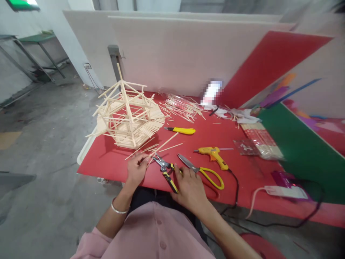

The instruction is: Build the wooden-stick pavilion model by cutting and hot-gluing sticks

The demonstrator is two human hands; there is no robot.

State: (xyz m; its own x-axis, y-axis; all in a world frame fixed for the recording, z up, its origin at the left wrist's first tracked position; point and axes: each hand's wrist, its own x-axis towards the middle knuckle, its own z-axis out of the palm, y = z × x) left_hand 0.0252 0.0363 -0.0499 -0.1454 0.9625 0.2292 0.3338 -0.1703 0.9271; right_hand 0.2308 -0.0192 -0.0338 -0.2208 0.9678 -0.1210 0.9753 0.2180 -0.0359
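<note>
At the table's front edge, my left hand (137, 168) pinches a thin wooden stick (166, 142) that slants up and away to the right. My right hand (191, 187) is closed around the black and yellow handles of a pair of pliers (163, 164). Their jaws point at the stick close to my left fingers; whether they touch it I cannot tell. Several loose sticks lie just beyond my left hand. Behind them stands a pavilion-like model (129, 111) built of wooden sticks. Yellow-handled scissors (211, 176) lie right beside my right hand.
A yellow utility knife (183, 131) and a yellow glue gun (215, 155) with a black cord lie on the red tabletop (185, 142). Farther back are a heap of sticks (183, 107) and packaged sticks (262, 140). A power strip (285, 191) sits at the right.
</note>
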